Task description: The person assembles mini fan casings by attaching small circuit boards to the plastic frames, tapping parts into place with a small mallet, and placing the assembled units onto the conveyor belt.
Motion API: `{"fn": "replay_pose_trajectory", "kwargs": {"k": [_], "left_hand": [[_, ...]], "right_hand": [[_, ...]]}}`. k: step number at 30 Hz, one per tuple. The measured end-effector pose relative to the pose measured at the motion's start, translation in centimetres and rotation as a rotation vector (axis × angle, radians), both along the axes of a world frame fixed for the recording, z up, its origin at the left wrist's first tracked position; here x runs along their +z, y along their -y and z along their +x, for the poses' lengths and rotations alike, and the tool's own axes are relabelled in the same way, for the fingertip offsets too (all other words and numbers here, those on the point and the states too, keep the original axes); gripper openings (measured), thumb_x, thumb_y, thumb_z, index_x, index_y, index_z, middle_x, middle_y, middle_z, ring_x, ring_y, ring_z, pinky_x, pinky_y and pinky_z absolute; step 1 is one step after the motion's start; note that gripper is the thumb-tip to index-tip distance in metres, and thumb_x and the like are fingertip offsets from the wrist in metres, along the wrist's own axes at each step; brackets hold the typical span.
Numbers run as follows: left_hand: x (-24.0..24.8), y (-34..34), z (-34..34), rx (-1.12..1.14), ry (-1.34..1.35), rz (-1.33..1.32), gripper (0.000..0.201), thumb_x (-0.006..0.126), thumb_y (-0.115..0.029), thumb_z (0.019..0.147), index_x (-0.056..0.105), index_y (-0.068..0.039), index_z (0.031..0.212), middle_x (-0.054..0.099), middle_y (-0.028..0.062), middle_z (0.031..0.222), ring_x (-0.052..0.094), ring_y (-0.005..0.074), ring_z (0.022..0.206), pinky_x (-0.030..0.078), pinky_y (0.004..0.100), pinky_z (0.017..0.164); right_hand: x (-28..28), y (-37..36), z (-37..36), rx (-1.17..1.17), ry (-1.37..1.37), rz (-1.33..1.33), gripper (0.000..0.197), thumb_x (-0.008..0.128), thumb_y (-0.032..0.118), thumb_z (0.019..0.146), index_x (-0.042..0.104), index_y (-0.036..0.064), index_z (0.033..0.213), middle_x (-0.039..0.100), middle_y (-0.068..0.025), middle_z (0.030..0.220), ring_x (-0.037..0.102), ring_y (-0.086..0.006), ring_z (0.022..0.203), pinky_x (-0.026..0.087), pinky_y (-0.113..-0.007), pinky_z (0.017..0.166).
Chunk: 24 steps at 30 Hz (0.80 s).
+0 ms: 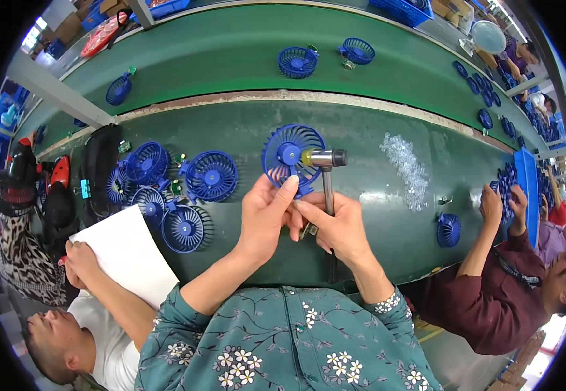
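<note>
My left hand (264, 212) is closed on the lower edge of a round blue fan guard (285, 144), with the thumb against its stem. Closed around the handle of a hammer (329, 158), my right hand (338, 225) also has its thumb close to the guard's stem. The hammer's yellowish face overlaps the guard beside its hub; whether they touch I cannot tell. A small part shows below my fingertips, partly hidden. On the green bench to the left lie several more blue fan guards (211, 176) with small green circuit boards (176, 188).
Small clear plastic pieces (405, 171) are heaped at right, near another fan guard (449, 230). A green conveyor belt (217, 62) carries more guards beyond the bench. At left, a person holds white paper (126, 254); another person works at right beside a blue bin (526, 189).
</note>
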<state>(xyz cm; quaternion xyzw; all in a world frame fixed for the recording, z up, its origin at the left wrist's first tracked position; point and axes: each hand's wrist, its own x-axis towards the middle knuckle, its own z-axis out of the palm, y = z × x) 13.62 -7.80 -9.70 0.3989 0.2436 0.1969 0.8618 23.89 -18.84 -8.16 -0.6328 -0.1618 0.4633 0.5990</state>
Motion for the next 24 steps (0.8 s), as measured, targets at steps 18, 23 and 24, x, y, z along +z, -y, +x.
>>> {"fn": "replay_pose_trajectory", "kwargs": {"k": [18, 23, 24], "left_hand": [[0.9, -0.3, -1.0, -0.105, 0.061, -0.161, 0.028, 0.055, -0.014, 0.098, 0.050, -0.001, 0.123, 0.062, 0.0272, 0.120, 0.064, 0.0157, 0.062, 0.052, 0.0261, 0.047], [0.4, 0.4, -0.8, -0.049, 0.051, -0.078, 0.040, 0.060, -0.001, 0.092, 0.046, -0.004, 0.130, 0.062, 0.0284, 0.121, 0.065, 0.0169, 0.064, 0.051, 0.0257, 0.046], [0.4, 0.4, -0.9, -0.060, 0.025, -0.015, 0.041, 0.060, 0.000, 0.092, 0.045, -0.004, 0.131, 0.062, 0.0281, 0.121, 0.065, 0.0168, 0.064, 0.051, 0.0256, 0.045]], "right_hand": [[0.6, 2.4, -1.4, 0.147, 0.807, 0.015, 0.022, 0.061, 0.002, 0.086, 0.064, -0.0024, 0.108, 0.065, -0.0155, 0.075, 0.068, -0.0273, 0.065, 0.051, -0.038, 0.059], [-0.5, 2.6, -1.7, 0.191, 1.134, 0.025, 0.037, 0.061, -0.001, 0.082, 0.057, -0.0041, 0.118, 0.067, -0.0183, 0.082, 0.068, -0.0349, 0.072, 0.053, -0.044, 0.059], [-0.5, 2.6, -1.8, 0.218, 1.170, 0.012, 0.039, 0.062, -0.001, 0.081, 0.055, -0.0045, 0.119, 0.067, -0.0183, 0.082, 0.068, -0.0338, 0.073, 0.053, -0.044, 0.057]]}}
